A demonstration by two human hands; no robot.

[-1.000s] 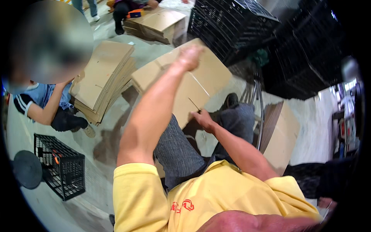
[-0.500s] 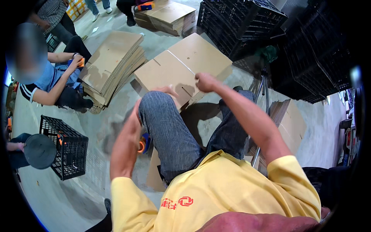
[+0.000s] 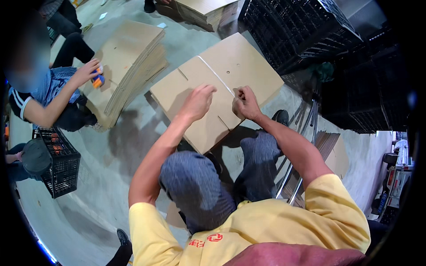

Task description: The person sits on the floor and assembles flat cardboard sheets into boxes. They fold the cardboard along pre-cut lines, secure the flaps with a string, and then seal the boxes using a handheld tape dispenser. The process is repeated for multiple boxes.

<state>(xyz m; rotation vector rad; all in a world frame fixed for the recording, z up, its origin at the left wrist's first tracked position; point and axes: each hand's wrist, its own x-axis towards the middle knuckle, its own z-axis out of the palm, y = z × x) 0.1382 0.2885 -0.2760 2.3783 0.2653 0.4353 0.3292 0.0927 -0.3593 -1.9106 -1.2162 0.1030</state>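
In front of my knees lies a stack of flat brown cardboard sheets (image 3: 255, 57), with slots and small holes in its top sheet. A white strap (image 3: 212, 71) crosses it from the far edge toward me. My right hand (image 3: 246, 104) is closed at the near end of the strap, fingers curled and pinched on it. Left of it, over the sheets, is my left hand (image 3: 198, 103), with fingers bent and drawn together toward the strap. Whether anything thin is between those fingers cannot be seen.
At left a person sits holding an orange and blue tool (image 3: 97, 79) beside another cardboard stack (image 3: 128, 48). Black plastic crates (image 3: 293, 33) are piled at right. Metal poles (image 3: 310, 128) stand by my right leg. A black crate (image 3: 65, 162) is on the floor at left.
My left hand has risen from beside my left knee to above the cardboard. My right hand stays by the strap, now turned with fingers curled inward. The seated person's hand has moved over their stack.
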